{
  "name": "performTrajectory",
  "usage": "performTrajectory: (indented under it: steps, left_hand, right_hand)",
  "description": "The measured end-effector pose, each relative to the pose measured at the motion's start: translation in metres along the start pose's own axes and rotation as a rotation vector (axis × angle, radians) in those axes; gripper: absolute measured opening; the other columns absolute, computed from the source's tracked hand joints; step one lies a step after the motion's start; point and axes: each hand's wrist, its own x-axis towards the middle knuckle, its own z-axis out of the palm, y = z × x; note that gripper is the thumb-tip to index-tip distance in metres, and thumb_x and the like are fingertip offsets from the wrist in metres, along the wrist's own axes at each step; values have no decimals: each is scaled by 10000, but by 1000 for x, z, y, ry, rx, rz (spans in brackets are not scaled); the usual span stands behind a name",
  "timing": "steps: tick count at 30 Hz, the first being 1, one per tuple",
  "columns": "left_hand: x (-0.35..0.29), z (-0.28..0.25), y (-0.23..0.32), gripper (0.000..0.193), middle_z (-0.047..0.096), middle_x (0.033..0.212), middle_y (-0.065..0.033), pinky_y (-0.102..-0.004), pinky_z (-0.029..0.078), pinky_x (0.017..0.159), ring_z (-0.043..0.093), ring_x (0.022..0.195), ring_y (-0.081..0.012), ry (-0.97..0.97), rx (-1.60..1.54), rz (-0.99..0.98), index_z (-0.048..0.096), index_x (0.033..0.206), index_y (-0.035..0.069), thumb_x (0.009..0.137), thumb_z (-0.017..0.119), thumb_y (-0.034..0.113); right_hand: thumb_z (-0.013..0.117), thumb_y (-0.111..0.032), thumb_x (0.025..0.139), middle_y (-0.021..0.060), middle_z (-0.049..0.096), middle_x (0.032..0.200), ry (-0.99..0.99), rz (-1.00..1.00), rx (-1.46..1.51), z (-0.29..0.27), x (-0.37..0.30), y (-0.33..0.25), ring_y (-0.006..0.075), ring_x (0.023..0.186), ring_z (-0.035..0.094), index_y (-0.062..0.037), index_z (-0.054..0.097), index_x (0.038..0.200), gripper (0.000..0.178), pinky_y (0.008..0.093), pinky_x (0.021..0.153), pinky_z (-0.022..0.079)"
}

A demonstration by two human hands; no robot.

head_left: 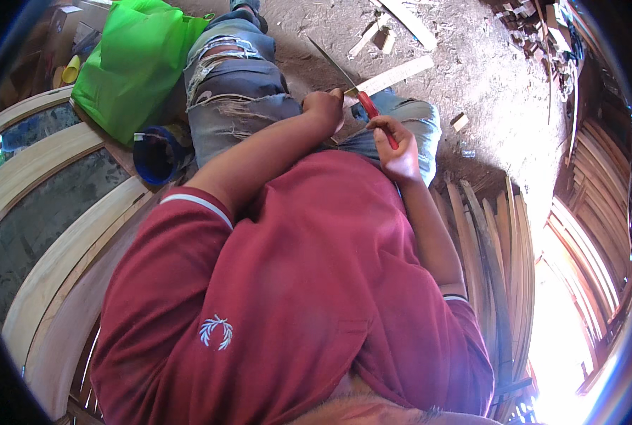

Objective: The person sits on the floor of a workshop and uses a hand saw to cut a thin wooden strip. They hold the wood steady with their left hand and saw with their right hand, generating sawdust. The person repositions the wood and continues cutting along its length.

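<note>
Hands (362, 124) grip knife (376, 117) between them.

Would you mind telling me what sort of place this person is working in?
Probably a rough woodworking shed: wooden slats stacked at the right, offcuts on the dirt floor, and the right hand holding a red-handled blade.

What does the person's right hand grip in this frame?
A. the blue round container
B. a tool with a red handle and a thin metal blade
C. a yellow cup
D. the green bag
B: the right hand is closed around the red handle of a thin-bladed tool, whose blade runs up past the left hand holding a pale wooden strip.
</note>
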Motion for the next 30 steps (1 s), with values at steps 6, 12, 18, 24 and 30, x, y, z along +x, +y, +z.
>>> performTrajectory:
  steps: [6,12,18,24,30]
  left_hand:
    - [-1,-4,-3,414,759,1136,-162,-541,583,746,762,1000,-341,39,2,17,564,1268,50,962,591,327]
    - [-4,-8,-4,379,756,1090,-207,-530,585,772,760,993,-352,42,-74,12,574,1246,37,955,594,279]
    - [-11,-1,-8,314,749,1013,-233,-531,576,808,752,944,-394,84,-81,34,600,1209,19,983,553,231]
    - [18,9,-23,348,762,1094,-190,-460,603,772,760,1020,-319,170,8,-135,580,1234,16,950,611,215]
    - [-3,-27,-20,401,727,1201,-150,-443,599,804,753,1051,-298,32,81,-97,585,1268,-8,949,628,231]
  right_hand:
    - [559,-96,984,78,707,930,-38,74,-64,-9,-4,-20,112,858,622,-5,686,1127,211,284,809,505]
    - [543,-66,983,88,711,973,-39,200,-63,-66,-82,-68,118,928,638,14,683,1091,193,283,871,501]
    - [545,-60,977,83,711,966,-55,231,-66,-74,-90,-79,125,938,641,12,689,1070,186,301,872,509]
    - [556,-85,978,27,660,884,-34,76,2,-44,-4,-35,96,825,563,-6,704,1069,191,266,782,476]
    - [574,-156,948,106,694,921,-219,27,-165,-44,5,-64,167,890,636,-32,694,1049,200,328,851,495]
